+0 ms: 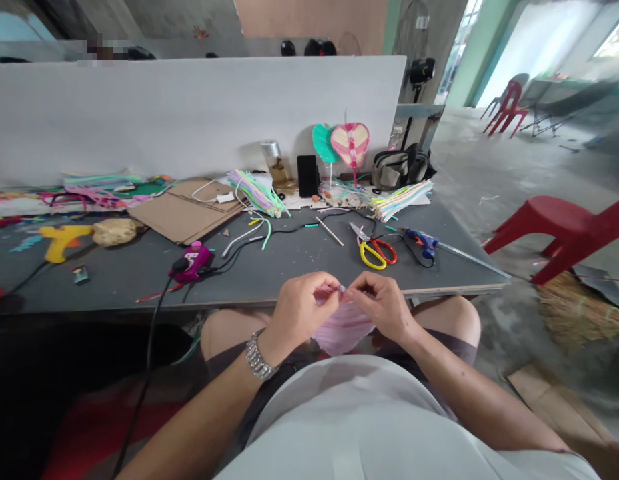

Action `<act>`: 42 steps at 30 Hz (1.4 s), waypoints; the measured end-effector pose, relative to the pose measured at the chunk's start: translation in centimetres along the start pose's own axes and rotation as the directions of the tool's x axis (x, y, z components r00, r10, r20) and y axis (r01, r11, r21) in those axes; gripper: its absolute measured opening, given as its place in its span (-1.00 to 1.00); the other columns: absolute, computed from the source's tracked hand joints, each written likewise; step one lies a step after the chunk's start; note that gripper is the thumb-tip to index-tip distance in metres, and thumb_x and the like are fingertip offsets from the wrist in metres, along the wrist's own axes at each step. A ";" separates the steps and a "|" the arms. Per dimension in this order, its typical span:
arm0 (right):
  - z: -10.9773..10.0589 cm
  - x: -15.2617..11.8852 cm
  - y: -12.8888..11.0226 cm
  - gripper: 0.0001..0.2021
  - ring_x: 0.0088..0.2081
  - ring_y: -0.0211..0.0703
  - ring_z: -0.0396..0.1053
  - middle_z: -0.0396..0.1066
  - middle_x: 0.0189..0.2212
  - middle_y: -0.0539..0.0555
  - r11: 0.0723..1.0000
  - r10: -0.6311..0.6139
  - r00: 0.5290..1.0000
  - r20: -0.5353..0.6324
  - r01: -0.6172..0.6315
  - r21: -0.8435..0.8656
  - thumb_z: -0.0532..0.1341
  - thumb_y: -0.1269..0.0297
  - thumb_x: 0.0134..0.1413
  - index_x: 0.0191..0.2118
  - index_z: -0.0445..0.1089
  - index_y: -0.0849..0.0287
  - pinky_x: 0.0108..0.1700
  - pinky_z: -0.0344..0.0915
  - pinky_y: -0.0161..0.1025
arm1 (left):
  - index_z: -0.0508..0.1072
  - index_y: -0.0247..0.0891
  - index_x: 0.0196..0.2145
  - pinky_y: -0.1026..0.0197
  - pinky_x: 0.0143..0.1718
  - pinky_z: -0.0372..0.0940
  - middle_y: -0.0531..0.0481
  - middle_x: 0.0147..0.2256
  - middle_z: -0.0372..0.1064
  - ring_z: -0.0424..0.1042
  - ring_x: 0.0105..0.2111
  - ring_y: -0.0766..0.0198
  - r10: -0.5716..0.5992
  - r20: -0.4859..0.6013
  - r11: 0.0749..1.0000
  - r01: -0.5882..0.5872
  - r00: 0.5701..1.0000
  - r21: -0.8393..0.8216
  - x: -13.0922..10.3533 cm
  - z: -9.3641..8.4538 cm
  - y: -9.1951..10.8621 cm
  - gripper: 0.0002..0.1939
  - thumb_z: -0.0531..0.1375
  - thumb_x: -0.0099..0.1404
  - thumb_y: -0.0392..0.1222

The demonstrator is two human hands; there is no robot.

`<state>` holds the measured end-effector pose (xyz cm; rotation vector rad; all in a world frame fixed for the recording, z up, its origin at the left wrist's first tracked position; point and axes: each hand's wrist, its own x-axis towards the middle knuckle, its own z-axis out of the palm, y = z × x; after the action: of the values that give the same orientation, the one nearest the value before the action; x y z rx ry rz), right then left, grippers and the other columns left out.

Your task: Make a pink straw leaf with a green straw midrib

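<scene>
"Since both hands work at one small spot, where exactly is the piece?"

"Pale pink piece (pixel 342 330), below and between the left hand (pixel 307 303) and the right hand (pixel 382 303), over the lap, just on the near side of the tabletop (pixel 259 283) edge."

"State of each hand?"

"Left: thumb and forefinger pinched nearly closed on the upper end of the piece. Right: same pinch, tips almost meeting the left's. Something small and pale shows between them; too small to name."

"Why that grip?"

"My judgement: the material looks thin and soft, so fingertips give finer control than a full fist, and the lap keeps it close to the eye."

"Which way does it point?"

"Pinched end away from the body; the free end narrows to a blunt tip toward the wearer. Surface lines run roughly crosswise, from left hand to right. Long axis uncertain: the hands cover part of it."

"Anything set near for a reason?"

"Scissors (pixel 374 252) lie just beyond the right hand, handles nearer it than the blades; blue glue gun (pixel 422 243) beyond and to that hand's right. Probably left there for an easy reach."
</scene>
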<state>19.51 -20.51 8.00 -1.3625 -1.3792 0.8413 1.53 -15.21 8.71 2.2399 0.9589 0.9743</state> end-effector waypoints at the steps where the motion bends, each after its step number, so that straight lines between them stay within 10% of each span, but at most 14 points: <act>1: 0.0 0.0 -0.1 -0.81 -0.51 -0.31 0.18 0.33 -0.59 -0.06 1.000 -0.005 1.000 0.002 0.005 -0.002 0.25 0.19 0.02 -0.47 0.46 0.20 -0.46 0.10 -0.35 | 0.54 -0.20 -0.33 0.31 -0.28 0.41 0.03 -0.36 0.62 0.61 -0.37 0.27 0.005 0.009 1.000 -0.006 1.000 0.001 0.0 -0.1 0.1 -0.90 0.23 0.21 -0.33; 23: 0.3 -0.3 0.4 -0.82 -0.52 -0.33 0.15 0.30 -0.60 -0.07 1.000 -0.005 1.000 -0.015 0.005 -0.012 0.21 0.22 0.03 -0.48 0.41 0.20 -0.47 0.07 -0.36 | 0.49 -0.22 -0.37 0.28 -0.33 0.34 0.03 -0.42 0.56 0.55 -0.42 0.27 0.047 0.019 0.987 -0.049 0.999 0.152 0.0 0.3 0.1 -0.93 0.23 0.22 -0.35; 42: 0.0 -0.1 0.5 -0.82 -0.50 -0.31 0.16 0.32 -0.58 -0.06 0.999 0.030 0.999 0.015 -0.030 -0.019 0.24 0.21 0.02 -0.46 0.46 0.21 -0.44 0.08 -0.35 | 0.50 -0.23 -0.38 0.31 -0.36 0.31 0.03 -0.44 0.58 0.54 -0.42 0.28 -0.196 0.152 0.973 0.212 0.969 -0.096 0.6 -0.1 0.7 -0.95 0.23 0.19 -0.23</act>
<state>19.64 -20.59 7.51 -1.3966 -1.3846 0.8628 2.00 -15.14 9.49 2.0405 1.0223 0.7481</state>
